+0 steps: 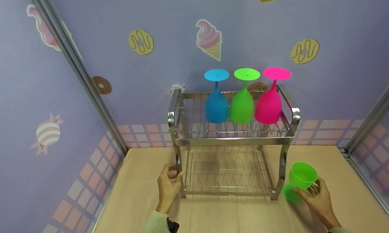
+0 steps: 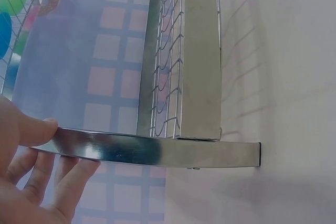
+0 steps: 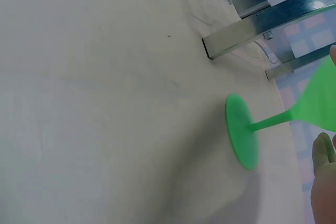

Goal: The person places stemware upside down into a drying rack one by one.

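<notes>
A two-tier metal dish rack (image 1: 233, 141) stands on the table. My left hand (image 1: 169, 187) pinches its front left leg (image 2: 115, 148), thumb on one side and fingers on the other. My right hand (image 1: 320, 202) holds a green plastic goblet (image 1: 303, 176) round its bowl, just right of the rack's front right leg. The goblet is mouth up, its round foot close over the tabletop in the right wrist view. On the upper tier three goblets stand upside down in a row: blue (image 1: 216, 108), green (image 1: 242, 110) and pink (image 1: 268, 108).
The rack's lower tier (image 1: 226, 170) shows bare wavy wires. A pale cloth covers the table (image 1: 226, 215). Patterned walls (image 1: 168, 64) close in the back and sides, with metal posts (image 1: 84, 77) at the corners.
</notes>
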The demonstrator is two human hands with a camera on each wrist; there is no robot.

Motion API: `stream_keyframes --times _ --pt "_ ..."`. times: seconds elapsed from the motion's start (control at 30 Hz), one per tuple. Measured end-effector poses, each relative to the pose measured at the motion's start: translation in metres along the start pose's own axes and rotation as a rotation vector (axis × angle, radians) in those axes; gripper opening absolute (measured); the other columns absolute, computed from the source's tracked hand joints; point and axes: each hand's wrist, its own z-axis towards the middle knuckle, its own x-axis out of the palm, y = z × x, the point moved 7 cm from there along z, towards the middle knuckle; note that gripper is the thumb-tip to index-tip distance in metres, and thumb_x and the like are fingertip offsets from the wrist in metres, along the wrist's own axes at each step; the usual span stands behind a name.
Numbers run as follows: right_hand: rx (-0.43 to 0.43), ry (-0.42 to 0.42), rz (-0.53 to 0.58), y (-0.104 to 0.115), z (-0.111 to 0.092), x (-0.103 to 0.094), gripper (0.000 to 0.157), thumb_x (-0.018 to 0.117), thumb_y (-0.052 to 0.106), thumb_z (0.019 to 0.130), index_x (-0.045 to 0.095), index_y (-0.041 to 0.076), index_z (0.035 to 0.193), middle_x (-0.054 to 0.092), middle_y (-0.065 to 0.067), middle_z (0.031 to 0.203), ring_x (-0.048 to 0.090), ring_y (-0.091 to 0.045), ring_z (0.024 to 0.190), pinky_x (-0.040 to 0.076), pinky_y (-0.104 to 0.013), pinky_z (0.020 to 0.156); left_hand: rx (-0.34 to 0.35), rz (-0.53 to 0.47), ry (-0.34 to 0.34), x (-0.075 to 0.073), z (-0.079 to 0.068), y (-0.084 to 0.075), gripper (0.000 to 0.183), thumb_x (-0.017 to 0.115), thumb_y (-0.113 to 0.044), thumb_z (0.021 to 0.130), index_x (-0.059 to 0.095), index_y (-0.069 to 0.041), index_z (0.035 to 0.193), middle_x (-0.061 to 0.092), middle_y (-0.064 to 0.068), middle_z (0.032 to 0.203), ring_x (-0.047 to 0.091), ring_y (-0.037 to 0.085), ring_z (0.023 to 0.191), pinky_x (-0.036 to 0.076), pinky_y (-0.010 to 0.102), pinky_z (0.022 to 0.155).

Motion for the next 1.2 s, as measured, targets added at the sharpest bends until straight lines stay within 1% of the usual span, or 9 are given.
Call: stream_keyframes --times 0.07,0.1,0.2,0.27,0.33,0.77,0.9,1.03,1.2 --pt "-0.011 -0.010 0.009 0.001 0.001 0.003 0.104 0.088 0.019 0.091 0.017 0.002 0.166 0.034 -0.019 0.164 0.045 -0.026 0.146 0.042 -0.001 0.103 0.000 0.006 0.004 0.000 -0.001 0.000 0.034 0.080 0.010 0.088 0.069 -0.002 0.117 0.075 0.018 0.109 0.077 0.033 0.086 0.068 0.043 0.075" --pt "-0.020 -0.016 0.011 0.002 0.001 0.004 0.102 0.088 0.018 0.091 0.020 0.002 0.165 0.036 -0.018 0.163 0.046 -0.023 0.145 0.041 0.000 0.103 -0.001 0.008 0.008 0.000 -0.001 0.001 0.034 0.080 0.009 0.088 0.068 -0.002 0.118 0.075 0.018 0.109 0.077 0.033 0.087 0.068 0.043 0.075" --pt "-0.057 -0.033 0.009 0.004 0.002 0.008 0.094 0.087 0.016 0.092 0.026 0.000 0.162 0.042 -0.018 0.158 0.049 0.000 0.134 0.040 0.001 0.102 -0.006 0.015 0.014 0.000 -0.002 0.001 0.033 0.080 0.008 0.089 0.068 -0.002 0.119 0.075 0.019 0.110 0.077 0.034 0.087 0.068 0.044 0.075" --pt "-0.080 -0.042 0.013 0.005 0.002 0.009 0.090 0.086 0.014 0.092 0.030 -0.001 0.160 0.045 -0.018 0.154 0.045 0.013 0.124 0.041 0.001 0.102 -0.007 0.017 0.016 0.000 -0.002 0.002 0.033 0.080 0.007 0.089 0.068 -0.001 0.118 0.075 0.019 0.111 0.077 0.034 0.088 0.069 0.044 0.075" --pt "-0.091 -0.054 0.014 0.005 0.002 0.010 0.088 0.086 0.013 0.092 0.032 -0.002 0.159 0.046 -0.017 0.152 0.043 0.018 0.119 0.041 0.001 0.101 -0.008 0.017 0.015 -0.001 -0.002 0.002 0.033 0.080 0.007 0.089 0.068 -0.001 0.118 0.075 0.019 0.111 0.077 0.034 0.088 0.069 0.044 0.075" --pt "-0.108 -0.088 0.019 0.016 0.000 0.003 0.088 0.088 0.011 0.090 0.035 0.000 0.159 0.049 -0.016 0.150 0.048 0.014 0.121 0.042 0.000 0.101 -0.020 0.017 0.022 0.001 -0.002 0.001 0.033 0.080 0.007 0.089 0.068 -0.004 0.119 0.074 0.016 0.112 0.077 0.032 0.088 0.069 0.040 0.074" --pt "-0.126 -0.116 0.024 0.021 -0.002 -0.004 0.085 0.088 0.006 0.089 0.038 -0.001 0.157 0.054 -0.006 0.144 0.051 0.015 0.120 0.043 -0.001 0.102 -0.023 0.006 0.037 0.002 -0.001 0.000 0.034 0.080 0.006 0.090 0.068 -0.005 0.119 0.074 0.016 0.112 0.077 0.031 0.091 0.069 0.037 0.077" --pt "-0.149 -0.122 0.039 0.027 -0.007 -0.008 0.085 0.088 0.002 0.087 0.038 -0.001 0.156 0.053 0.006 0.140 0.052 0.014 0.121 0.044 -0.001 0.101 -0.029 -0.002 0.043 0.000 -0.002 0.000 0.034 0.080 0.006 0.090 0.068 -0.005 0.119 0.074 0.015 0.111 0.076 0.030 0.091 0.069 0.038 0.078" --pt "-0.193 -0.114 0.052 0.039 -0.015 -0.016 0.091 0.088 -0.003 0.085 0.036 0.000 0.159 0.050 0.012 0.142 0.050 0.013 0.126 0.043 -0.002 0.104 0.004 0.004 0.042 -0.005 -0.002 -0.006 0.032 0.079 0.005 0.090 0.068 -0.003 0.120 0.073 0.016 0.112 0.076 0.032 0.092 0.068 0.042 0.079"
